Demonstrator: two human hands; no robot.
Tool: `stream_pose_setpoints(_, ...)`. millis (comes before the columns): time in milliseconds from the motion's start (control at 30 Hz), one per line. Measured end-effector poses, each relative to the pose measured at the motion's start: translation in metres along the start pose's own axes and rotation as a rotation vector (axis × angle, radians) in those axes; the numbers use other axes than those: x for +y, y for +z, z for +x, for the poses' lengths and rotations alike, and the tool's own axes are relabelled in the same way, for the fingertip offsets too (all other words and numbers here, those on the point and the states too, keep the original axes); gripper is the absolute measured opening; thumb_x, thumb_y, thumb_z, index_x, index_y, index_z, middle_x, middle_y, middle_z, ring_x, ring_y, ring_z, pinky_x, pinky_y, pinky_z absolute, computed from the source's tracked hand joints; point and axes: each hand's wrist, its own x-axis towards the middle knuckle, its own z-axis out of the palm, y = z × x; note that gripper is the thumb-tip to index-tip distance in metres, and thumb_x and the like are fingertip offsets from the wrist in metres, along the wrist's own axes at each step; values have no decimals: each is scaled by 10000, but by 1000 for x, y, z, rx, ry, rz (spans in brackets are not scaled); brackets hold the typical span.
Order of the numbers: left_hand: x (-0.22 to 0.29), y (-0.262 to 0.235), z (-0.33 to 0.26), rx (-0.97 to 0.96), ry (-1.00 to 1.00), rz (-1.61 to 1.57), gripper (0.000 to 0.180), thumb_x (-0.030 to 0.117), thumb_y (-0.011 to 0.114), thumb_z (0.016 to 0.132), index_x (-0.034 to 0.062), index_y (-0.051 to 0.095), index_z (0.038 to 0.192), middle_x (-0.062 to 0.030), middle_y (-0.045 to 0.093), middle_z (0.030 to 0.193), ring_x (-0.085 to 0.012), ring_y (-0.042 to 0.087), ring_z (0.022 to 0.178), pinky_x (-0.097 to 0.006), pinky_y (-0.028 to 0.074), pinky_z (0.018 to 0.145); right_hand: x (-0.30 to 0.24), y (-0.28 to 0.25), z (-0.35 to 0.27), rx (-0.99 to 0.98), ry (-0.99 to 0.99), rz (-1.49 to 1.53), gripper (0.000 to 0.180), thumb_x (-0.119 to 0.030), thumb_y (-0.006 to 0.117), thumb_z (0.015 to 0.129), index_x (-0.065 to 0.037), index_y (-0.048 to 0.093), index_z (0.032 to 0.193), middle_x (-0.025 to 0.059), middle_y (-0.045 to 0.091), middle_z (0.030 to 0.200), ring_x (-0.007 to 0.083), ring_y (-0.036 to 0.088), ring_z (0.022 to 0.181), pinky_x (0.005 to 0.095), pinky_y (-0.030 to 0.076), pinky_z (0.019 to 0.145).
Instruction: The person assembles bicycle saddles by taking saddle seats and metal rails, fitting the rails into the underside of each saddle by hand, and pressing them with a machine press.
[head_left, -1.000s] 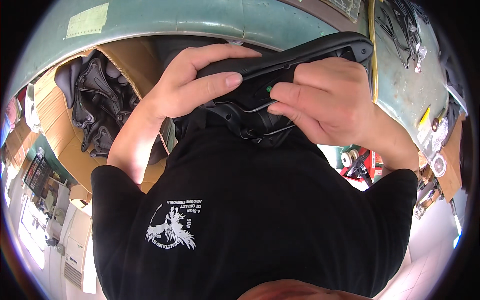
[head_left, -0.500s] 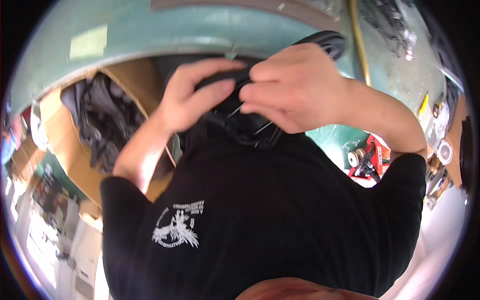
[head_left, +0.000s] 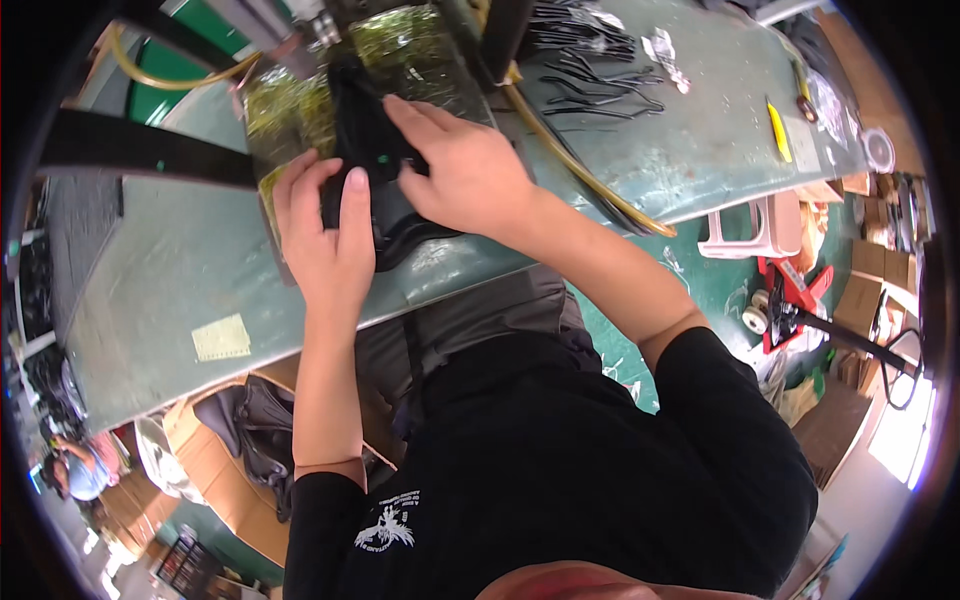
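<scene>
While on green bench (head_left: pixel 180 300) | L hand (head_left: pixel 325 235) + R hand (head_left: pixel 465 175) press black part (head_left: pixel 385 190)

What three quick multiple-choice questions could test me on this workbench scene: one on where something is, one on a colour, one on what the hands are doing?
1. Where does the black part lie?
A. on the green table
B. inside the cardboard box
C. on the floor

2. What colour is the hose running across the table?
A. red
B. yellow
C. blue

3. What are the left hand and right hand doing?
A. hanging free
B. only one touches the part
C. both press on the part

Answers: 1 A, it rests on the tabletop; 2 B, the hose is yellowish; 3 C, both hands' fingers lie on it.
</scene>
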Motion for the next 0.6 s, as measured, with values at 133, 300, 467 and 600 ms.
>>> stream_pose_setpoints(133,-43,18,47,6,324,228,279,193,804,887,-20,687,751,-187,719,1182,-351,700,998,-390,554,862,15,27,33,130,-35,-76,616,-164,716,808,41,582,1373,209,705,1222,384,737,895,450,612,770)
stream_pose_setpoints(300,-46,32,91,34,392,399,275,175,765,898,-11,669,718,-122,748,1076,-336,707,879,-407,561,766,30,38,68,152,32,-108,541,-170,719,798,39,627,1288,201,718,1182,366,741,869,414,617,732)
stream_pose_setpoints(467,-23,23,30,65,406,395,234,108,781,851,-7,651,694,-145,735,1034,-340,697,857,-421,552,749,13,15,21,151,-63,-62,562,-154,725,774,29,635,1297,186,723,1197,351,747,855,408,624,733)
stream_pose_setpoints(600,-21,15,22,106,371,314,210,76,779,827,-15,649,691,-148,730,1015,-344,689,847,-422,549,758,6,19,18,148,-82,-51,560,-136,728,760,32,648,1289,185,725,1208,334,756,869,393,628,738)
